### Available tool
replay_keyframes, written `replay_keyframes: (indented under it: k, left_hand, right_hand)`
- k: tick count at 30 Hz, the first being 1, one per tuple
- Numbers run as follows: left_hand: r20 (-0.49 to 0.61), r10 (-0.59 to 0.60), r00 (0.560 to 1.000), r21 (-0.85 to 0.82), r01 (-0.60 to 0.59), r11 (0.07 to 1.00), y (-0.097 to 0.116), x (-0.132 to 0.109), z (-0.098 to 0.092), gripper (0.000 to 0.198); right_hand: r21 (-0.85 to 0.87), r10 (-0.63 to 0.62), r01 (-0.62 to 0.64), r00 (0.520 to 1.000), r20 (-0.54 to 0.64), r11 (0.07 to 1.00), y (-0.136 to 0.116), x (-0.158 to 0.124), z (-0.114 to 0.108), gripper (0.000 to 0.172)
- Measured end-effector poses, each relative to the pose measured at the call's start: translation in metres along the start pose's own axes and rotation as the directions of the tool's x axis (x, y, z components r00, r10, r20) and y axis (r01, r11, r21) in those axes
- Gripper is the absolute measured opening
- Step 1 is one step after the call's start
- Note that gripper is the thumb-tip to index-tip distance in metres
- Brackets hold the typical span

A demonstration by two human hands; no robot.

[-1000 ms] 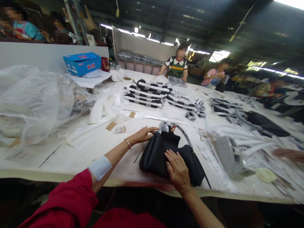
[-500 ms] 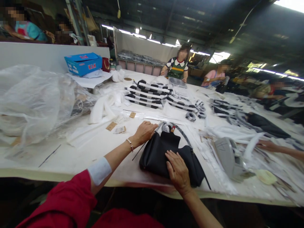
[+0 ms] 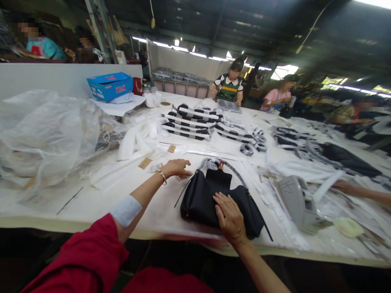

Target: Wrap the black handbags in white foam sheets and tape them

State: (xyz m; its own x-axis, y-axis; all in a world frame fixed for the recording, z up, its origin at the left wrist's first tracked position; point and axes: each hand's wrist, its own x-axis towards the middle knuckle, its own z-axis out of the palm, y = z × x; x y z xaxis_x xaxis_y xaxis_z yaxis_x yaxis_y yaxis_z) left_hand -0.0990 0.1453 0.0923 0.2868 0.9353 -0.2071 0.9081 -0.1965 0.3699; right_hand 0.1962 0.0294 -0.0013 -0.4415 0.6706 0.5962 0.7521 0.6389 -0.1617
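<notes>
A black handbag (image 3: 198, 197) lies on the white table at my front, its flap (image 3: 217, 179) folded up and back. Its handle (image 3: 233, 169), wrapped in clear film, arcs behind it, with a small red tag (image 3: 220, 165) near the flap. My right hand (image 3: 228, 213) rests flat on the bag's front, fingers stretched out and holding nothing. Just beyond the bag's upper left corner is my left hand (image 3: 177, 167), its thumb and fingers apart and nothing visible in them. A thin black strap hangs at each side of the bag.
Crumpled clear plastic (image 3: 51, 138) and a blue box (image 3: 110, 86) are at the left. Wrapped black straps (image 3: 192, 122) are stacked farther back. A grey tape dispenser (image 3: 295, 203) stands at the right, near another person's hand (image 3: 345, 187). Co-workers are around the table.
My left hand has come off the bag's upper left corner and moved slightly left, its fingers spreading. My right hand stays flat on the bag.
</notes>
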Motion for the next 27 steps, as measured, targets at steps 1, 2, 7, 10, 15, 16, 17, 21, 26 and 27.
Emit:
replay_keyframes:
  k: [1,2,7,10,15,16,17,21,26,27]
  left_hand:
    - [-0.002,-0.032,0.999,0.011,0.032,0.999,-0.005,0.0,0.003,0.054]
    - [-0.005,-0.06,0.998,0.019,0.06,0.998,-0.009,0.0,0.006,0.05]
    - [-0.063,-0.1,0.993,0.027,0.102,0.994,-0.021,-0.002,0.024,0.038]
    - [-0.14,-0.057,0.988,0.037,0.063,0.997,-0.012,-0.003,0.029,0.038]
    - [-0.277,0.126,0.952,0.079,-0.108,0.991,0.042,-0.001,0.033,0.037]
    - [-0.284,0.186,0.941,0.089,-0.167,0.982,0.054,-0.001,0.038,0.036]
    - [-0.29,0.247,0.925,0.103,-0.226,0.969,0.065,-0.002,0.044,0.036]
    - [-0.303,0.413,0.859,0.23,-0.355,0.906,0.08,-0.008,0.085,0.043]
    - [-0.259,0.407,0.876,0.322,-0.319,0.892,0.06,-0.012,0.11,0.05]
    - [-0.253,0.414,0.874,0.329,-0.325,0.887,0.059,-0.012,0.107,0.05]
  right_hand:
    - [-0.008,0.005,-0.005,1.0,0.008,1.0,0.0,0.0,0.0,0.035]
    - [-0.016,0.013,-0.013,1.0,0.022,1.0,0.0,0.001,0.001,0.035]
    - [-0.058,0.072,-0.067,0.992,0.099,0.996,0.001,0.003,0.005,0.039]
    - [-0.091,0.095,-0.083,0.987,0.131,0.992,0.001,0.006,0.007,0.041]
    - [-0.136,0.116,-0.095,0.981,0.157,0.986,0.001,0.009,0.01,0.042]
    - [-0.145,0.122,-0.1,0.98,0.156,0.984,0.001,0.009,0.011,0.042]
    - [-0.152,0.128,-0.104,0.979,0.156,0.983,0.001,0.009,0.012,0.042]
    - [-0.161,0.14,-0.115,0.978,0.154,0.98,0.001,0.009,0.015,0.043]
    - [-0.151,0.155,-0.129,0.973,0.174,0.98,-0.001,0.012,0.016,0.043]
    - [-0.151,0.161,-0.134,0.971,0.178,0.979,-0.001,0.013,0.016,0.043]
